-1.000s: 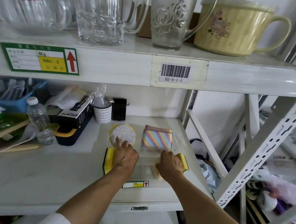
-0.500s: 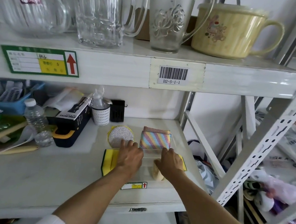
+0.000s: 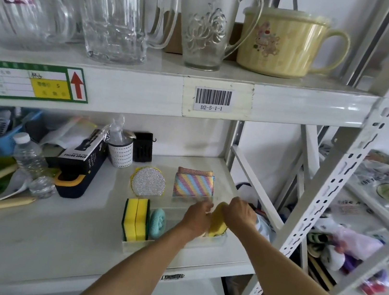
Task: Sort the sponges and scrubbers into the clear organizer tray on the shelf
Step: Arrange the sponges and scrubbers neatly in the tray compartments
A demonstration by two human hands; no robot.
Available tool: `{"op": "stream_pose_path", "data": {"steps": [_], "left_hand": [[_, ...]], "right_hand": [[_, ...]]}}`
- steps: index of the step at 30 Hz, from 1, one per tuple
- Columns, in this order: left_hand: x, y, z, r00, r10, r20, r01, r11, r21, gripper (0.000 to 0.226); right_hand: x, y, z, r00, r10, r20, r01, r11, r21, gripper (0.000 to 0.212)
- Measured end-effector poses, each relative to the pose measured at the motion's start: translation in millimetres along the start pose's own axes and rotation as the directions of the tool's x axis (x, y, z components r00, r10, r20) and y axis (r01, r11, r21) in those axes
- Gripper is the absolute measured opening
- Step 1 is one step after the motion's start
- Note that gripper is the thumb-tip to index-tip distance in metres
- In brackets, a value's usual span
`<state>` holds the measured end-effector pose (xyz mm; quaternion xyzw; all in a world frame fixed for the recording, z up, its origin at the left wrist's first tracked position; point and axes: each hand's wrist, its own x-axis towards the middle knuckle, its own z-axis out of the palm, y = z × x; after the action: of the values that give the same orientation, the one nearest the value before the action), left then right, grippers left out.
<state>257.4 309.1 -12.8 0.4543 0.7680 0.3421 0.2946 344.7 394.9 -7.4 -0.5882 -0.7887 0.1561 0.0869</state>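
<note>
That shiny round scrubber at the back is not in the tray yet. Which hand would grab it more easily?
Probably the left hand: it is nearer the round silver scrubber, while the right hand grips the yellow sponge at the tray's right end.

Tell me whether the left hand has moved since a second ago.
Yes. The left hand has moved right, off the yellow sponges, from below the round silver scrubber to below the striped cloth.

- Clear organizer tray [image 3: 138, 247]: you see it at the near right edge of the lower shelf.
- Yellow-green sponges [image 3: 136, 219]: two, on edge in the tray's left end.
- Teal scrubber [image 3: 157, 223]: upright, just right of them.
- Yellow sponge [image 3: 217, 222]: tilted at the tray's right end.
- Silver round scrubber [image 3: 148, 182] and rainbow striped cloth [image 3: 194, 184]: flat, beyond the tray.
</note>
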Motion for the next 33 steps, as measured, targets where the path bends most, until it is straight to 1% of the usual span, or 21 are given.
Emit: {"op": "stream_pose_path", "data": {"steps": [2,5,12,14,18,22,25,27,30,33], "left_hand": [[1.2,3.9,11.9,0.999,-0.032,0.027,0.031,0.999,0.016,0.03],[3.1,4.2,23.2,0.996,-0.087,0.038,0.087,0.996,-0.01,0.033],[4.3,3.2,24.9,0.989,-0.142,0.039,0.147,0.98,-0.138,0.031],[2.6,2.9,21.7,0.991,-0.128,0.038,0.133,0.98,-0.148,0.031],[-1.8,5.0,12.8,0.998,-0.064,0.003,0.065,0.996,-0.066,0.032],[-1.2,9.2,5.0,0.999,-0.042,-0.013,0.041,0.998,-0.041,0.033],[0.6,7.9,-4.8,0.997,-0.013,-0.079,0.012,1.0,-0.019,0.035],[1.9,4.9,-15.0,0.988,0.008,-0.153,-0.013,0.999,-0.031,0.032],[3.7,-1.4,-36.6,0.956,0.021,-0.292,-0.04,0.997,-0.06,0.024],[4.6,-9.7,-65.8,0.915,0.026,-0.403,-0.074,0.992,-0.106,0.021]], "right_hand": [[-1.6,1.4,3.2,1.0,0.028,0.01,-0.028,1.0,-0.009,0.029],[-2.6,0.6,3.9,1.0,0.023,-0.005,-0.023,1.0,0.0,0.023],[-9.7,-2.9,3.3,0.995,-0.087,-0.054,0.088,0.996,0.006,0.022],[-10.8,-4.6,3.2,0.994,-0.099,-0.052,0.1,0.995,0.006,0.023],[-10.1,-7.4,1.7,0.995,-0.08,-0.058,0.08,0.997,0.003,0.027],[-7.5,-9.4,0.6,0.991,-0.088,-0.097,0.083,0.995,-0.056,0.034],[-4.8,-14.0,1.0,0.975,-0.16,-0.156,0.139,0.981,-0.136,0.044],[-5.1,-22.7,1.0,0.956,-0.214,-0.202,0.19,0.973,-0.134,0.041],[-8.5,-44.9,2.1,0.921,-0.309,-0.237,0.311,0.95,-0.03,0.032],[-14.4,-72.6,6.3,0.902,-0.376,-0.214,0.411,0.899,0.152,0.028]]}}
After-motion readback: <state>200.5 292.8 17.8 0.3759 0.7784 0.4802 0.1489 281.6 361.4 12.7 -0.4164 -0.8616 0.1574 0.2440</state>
